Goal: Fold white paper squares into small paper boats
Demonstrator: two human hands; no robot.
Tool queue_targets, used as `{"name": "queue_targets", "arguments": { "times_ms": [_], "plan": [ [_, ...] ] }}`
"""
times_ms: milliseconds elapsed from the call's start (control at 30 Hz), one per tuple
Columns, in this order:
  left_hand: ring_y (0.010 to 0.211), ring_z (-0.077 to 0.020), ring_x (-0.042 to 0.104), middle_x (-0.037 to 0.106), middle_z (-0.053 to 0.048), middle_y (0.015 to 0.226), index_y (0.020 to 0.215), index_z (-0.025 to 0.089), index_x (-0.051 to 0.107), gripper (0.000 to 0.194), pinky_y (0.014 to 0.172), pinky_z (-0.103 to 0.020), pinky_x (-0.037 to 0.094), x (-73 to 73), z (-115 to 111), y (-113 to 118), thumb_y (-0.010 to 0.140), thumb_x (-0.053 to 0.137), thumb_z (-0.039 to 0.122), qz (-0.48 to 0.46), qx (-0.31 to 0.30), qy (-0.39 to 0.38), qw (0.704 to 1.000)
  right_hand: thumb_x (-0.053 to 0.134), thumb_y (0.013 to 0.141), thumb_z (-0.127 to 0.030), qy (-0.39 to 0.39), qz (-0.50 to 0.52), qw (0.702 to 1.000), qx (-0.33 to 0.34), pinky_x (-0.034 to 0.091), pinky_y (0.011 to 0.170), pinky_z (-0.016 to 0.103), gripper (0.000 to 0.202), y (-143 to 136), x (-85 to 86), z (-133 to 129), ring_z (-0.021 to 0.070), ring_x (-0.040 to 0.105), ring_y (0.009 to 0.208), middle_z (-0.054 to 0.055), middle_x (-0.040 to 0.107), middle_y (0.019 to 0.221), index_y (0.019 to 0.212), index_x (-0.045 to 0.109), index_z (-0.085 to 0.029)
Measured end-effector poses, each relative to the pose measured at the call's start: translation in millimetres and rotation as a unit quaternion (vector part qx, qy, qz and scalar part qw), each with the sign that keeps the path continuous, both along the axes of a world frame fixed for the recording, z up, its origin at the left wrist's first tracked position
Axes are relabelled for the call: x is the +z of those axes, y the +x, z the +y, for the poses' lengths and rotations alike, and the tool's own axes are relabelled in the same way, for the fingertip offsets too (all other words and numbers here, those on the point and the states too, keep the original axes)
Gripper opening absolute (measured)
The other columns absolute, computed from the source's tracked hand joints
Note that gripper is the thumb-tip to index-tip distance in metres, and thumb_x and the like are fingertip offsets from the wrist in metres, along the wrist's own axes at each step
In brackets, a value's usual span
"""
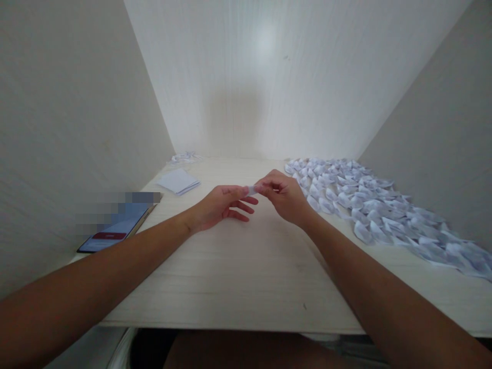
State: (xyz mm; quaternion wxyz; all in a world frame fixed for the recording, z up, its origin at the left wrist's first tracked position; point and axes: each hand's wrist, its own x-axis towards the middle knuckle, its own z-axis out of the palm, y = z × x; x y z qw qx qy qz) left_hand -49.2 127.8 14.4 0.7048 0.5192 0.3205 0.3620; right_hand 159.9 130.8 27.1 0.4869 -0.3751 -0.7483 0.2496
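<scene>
Over the middle of the pale table (246, 287), a small piece of white paper (251, 190) is held between my two hands. My left hand (226, 205) pinches its left end with thumb and index finger, the other fingers spread apart below. The right end is pinched in the fingertips of my right hand (284, 197), whose remaining fingers are curled. How the paper is folded is too small to tell.
Many small folded white papers (369, 205) cover the table's right side. At the left lie a stack of white sheets (179, 181) and a phone or tablet (119, 225). Thin paper scraps (186, 157) lie at the back left. Walls enclose the back and both sides.
</scene>
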Motion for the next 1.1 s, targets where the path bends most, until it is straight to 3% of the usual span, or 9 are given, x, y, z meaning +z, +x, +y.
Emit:
{"name": "queue_targets", "arguments": {
  "times_ms": [133, 267, 367, 600, 733, 867, 967, 1100],
  "plan": [
    [0.090, -0.0201, 0.072, 0.074, -0.015, 0.111, 0.107, 0.014, 0.076, 0.035, 0.075, -0.031, 0.061, -2.5, -3.6, 2.5, 0.080, 0.084, 0.036, 0.008, -0.009, 0.017, 1.000, 0.073, 0.086, -0.042, -0.050, 0.011, 0.998, 0.031, 0.045, 0.068, 0.031, 0.022, -4.3, -2.4, -3.7, 0.0143, 0.057, 0.071, 0.002, 0.065, 0.080, 0.087, 0.076, -0.020],
    [0.096, -0.0222, 0.073, 0.075, -0.012, 0.114, 0.113, 0.019, 0.075, 0.045, 0.079, -0.034, 0.061, -6.6, -2.4, 4.3, 0.072, 0.090, 0.032, -0.020, 0.048, 0.049, 0.997, 0.078, 0.079, -0.051, -0.147, 0.096, 0.984, 0.043, 0.043, 0.057, 0.028, 0.044, -8.4, -6.7, -5.8, 0.0106, 0.053, 0.057, -0.003, 0.061, 0.072, 0.109, 0.070, -0.018],
    [0.098, -0.0228, 0.073, 0.075, -0.012, 0.115, 0.114, 0.019, 0.074, 0.051, 0.081, -0.036, 0.062, -6.8, -1.7, 4.9, 0.068, 0.093, 0.031, -0.023, 0.081, 0.056, 0.995, 0.083, 0.074, -0.052, -0.191, 0.136, 0.971, 0.053, 0.047, 0.057, 0.027, 0.052, -9.8, -6.8, -7.0, 0.0108, 0.058, 0.058, -0.002, 0.065, 0.077, 0.110, 0.066, -0.018],
    [0.100, -0.0248, 0.072, 0.075, -0.012, 0.108, 0.113, 0.015, 0.073, 0.042, 0.077, -0.035, 0.063, -1.8, -2.6, 6.4, 0.077, 0.084, 0.033, -0.011, 0.082, 0.036, 0.996, 0.079, 0.078, -0.038, -0.203, 0.154, 0.965, 0.066, 0.051, 0.060, 0.027, 0.039, -9.9, -6.3, -6.9, 0.0130, 0.066, 0.064, 0.000, 0.070, 0.079, 0.109, 0.066, -0.017],
    [0.086, -0.0217, 0.072, 0.074, -0.010, 0.096, 0.099, 0.013, 0.072, 0.026, 0.074, -0.037, 0.063, -3.6, 1.6, 7.5, 0.080, 0.073, 0.031, -0.003, 0.121, 0.033, 0.992, 0.072, 0.074, -0.024, -0.218, 0.139, 0.965, 0.040, 0.050, 0.058, 0.026, 0.025, -7.3, -4.6, -4.6, 0.0118, 0.062, 0.058, -0.003, 0.065, 0.067, 0.098, 0.069, -0.017],
    [0.065, -0.0146, 0.066, 0.072, -0.004, 0.076, 0.097, 0.013, 0.072, 0.028, 0.061, -0.025, 0.052, -8.4, 5.0, 5.9, 0.074, 0.074, 0.029, 0.112, 0.175, 0.133, 0.969, 0.063, 0.070, -0.015, -0.262, 0.078, 0.961, 0.032, 0.045, 0.054, 0.024, 0.013, -2.7, 0.7, -5.9, 0.0105, 0.056, 0.052, -0.002, 0.061, 0.057, 0.080, 0.071, -0.015],
    [0.057, -0.0146, 0.063, 0.070, -0.001, 0.066, 0.104, 0.014, 0.071, 0.037, 0.055, -0.024, 0.043, -9.1, 3.1, 5.2, 0.071, 0.075, 0.031, 0.219, 0.160, 0.202, 0.941, 0.062, 0.070, -0.016, -0.291, 0.019, 0.955, 0.048, 0.038, 0.051, 0.023, 0.012, 0.6, 1.3, -7.3, 0.0103, 0.052, 0.051, -0.002, 0.060, 0.054, 0.078, 0.072, -0.015],
    [0.054, -0.0144, 0.058, 0.066, 0.001, 0.061, 0.092, 0.017, 0.074, 0.022, 0.055, -0.025, 0.038, -5.5, -3.9, 7.5, 0.074, 0.071, 0.029, 0.346, 0.127, 0.297, 0.881, 0.060, 0.070, -0.017, -0.304, -0.031, 0.949, 0.074, 0.031, 0.049, 0.023, 0.010, 5.0, -4.5, -0.2, 0.0094, 0.046, 0.049, -0.004, 0.056, 0.051, 0.073, 0.070, -0.017]
  ]
}}
